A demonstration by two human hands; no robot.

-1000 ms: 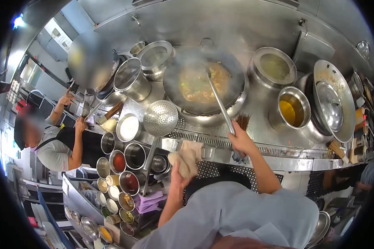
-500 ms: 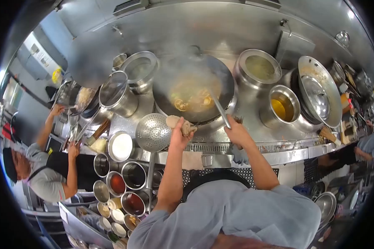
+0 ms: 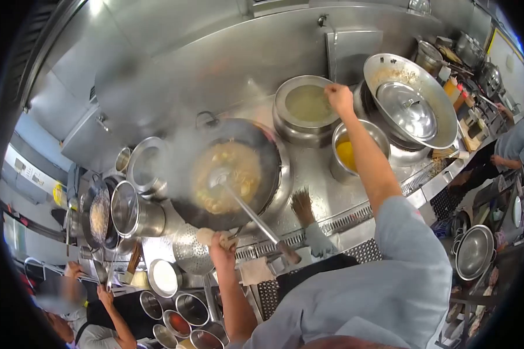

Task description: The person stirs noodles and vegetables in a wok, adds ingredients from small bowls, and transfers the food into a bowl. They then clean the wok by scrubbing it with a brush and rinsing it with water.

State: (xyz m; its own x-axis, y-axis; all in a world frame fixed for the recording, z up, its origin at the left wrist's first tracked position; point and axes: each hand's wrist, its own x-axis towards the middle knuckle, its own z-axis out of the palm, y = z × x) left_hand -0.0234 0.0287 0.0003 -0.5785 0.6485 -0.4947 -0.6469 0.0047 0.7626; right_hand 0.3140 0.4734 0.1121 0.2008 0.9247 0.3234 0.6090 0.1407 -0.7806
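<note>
A folded beige cloth (image 3: 208, 237) is in my left hand (image 3: 222, 247), pressed at the near rim of a large dark wok (image 3: 268, 157). Steaming food (image 3: 239, 168) fills the wok's middle. A ladle (image 3: 250, 214) rests in the wok, its wooden-ended handle leaning over the near edge with no hand on it. My right hand (image 3: 339, 98) is over the right side of a steel pot (image 3: 305, 131) of pale liquid, its fingers curled; what they hold, if anything, is hidden. Just below my right forearm stands a pot of yellow liquid (image 3: 344, 156).
A wide steel pan with a lid (image 3: 410, 107) lies at the right. A brush (image 3: 303, 208) stands by a grey cloth (image 3: 318, 239). A perforated skimmer (image 3: 191, 256) lies left of my left hand. At lower left a co-worker's hands (image 3: 105, 296) hold tools near another wok (image 3: 99, 215).
My right hand has let go of the ladle and moved right and up to the pale-liquid pot. The ladle now leans in the wok. The view has turned to the right.
</note>
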